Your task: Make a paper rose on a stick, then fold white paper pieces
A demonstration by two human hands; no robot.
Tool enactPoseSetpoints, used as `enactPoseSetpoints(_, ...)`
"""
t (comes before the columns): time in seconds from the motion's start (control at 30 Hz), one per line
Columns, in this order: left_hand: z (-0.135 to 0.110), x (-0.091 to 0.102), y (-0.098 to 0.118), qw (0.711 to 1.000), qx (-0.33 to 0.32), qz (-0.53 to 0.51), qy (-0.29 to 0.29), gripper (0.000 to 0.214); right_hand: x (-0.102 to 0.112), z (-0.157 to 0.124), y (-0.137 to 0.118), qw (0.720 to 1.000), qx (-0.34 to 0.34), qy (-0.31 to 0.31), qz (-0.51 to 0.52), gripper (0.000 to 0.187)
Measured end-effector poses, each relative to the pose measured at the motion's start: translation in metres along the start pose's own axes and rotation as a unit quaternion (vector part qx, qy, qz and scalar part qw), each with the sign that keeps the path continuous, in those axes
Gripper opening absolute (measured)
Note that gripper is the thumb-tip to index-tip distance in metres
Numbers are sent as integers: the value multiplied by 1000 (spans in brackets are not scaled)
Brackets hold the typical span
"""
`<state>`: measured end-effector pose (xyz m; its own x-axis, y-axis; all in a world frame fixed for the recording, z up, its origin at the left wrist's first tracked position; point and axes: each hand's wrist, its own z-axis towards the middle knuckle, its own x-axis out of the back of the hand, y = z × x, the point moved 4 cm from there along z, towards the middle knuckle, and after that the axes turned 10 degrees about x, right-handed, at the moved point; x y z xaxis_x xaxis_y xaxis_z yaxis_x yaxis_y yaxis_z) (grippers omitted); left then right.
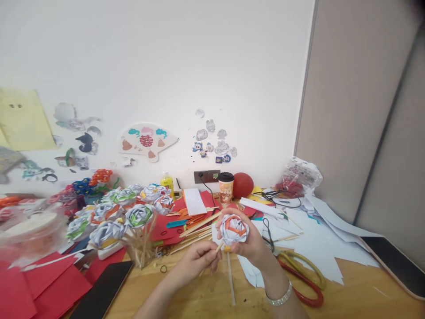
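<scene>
My right hand point(253, 246) is closed around a folded paper rose point(233, 229), white with orange folds, held upright above the wooden table point(352, 292). My left hand point(195, 261) pinches a thin wooden stick point(217, 249) whose tip meets the underside of the rose. A silver bracelet point(280, 297) circles my right wrist. A white stick or straw point(230, 277) lies on the table below the rose.
A bunch of finished paper roses on sticks point(126, 217) stands to the left. Red paper sheets point(43, 283), loose sticks point(195, 228), a coffee cup point(226, 188), a yellow glue bottle point(167, 181), scissors with red and yellow handles point(303, 277) and white paper point(318, 243) crowd the table.
</scene>
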<state>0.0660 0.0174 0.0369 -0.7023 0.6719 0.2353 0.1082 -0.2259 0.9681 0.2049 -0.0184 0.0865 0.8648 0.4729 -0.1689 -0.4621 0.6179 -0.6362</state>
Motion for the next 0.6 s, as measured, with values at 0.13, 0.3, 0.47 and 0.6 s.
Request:
enactPoseSetpoints(0.13,1,-1,-2,1000,-6,-8,2,43,0,-2,-1,999,4,21,-27,63)
enactPoseSetpoints(0.3,1,-2,-3,999,-6,-35,19,43,-4,-1,-2,997,27,44,-53,56)
enactPoseSetpoints(0.47,2,-3,-5,999,-5,-43,9,45,-10,1,3,999,43,28,14,57)
enactPoseSetpoints(0.6,2,1,-5,1000,-15,-13,19,46,-10,4,7,996,41,3,73,80)
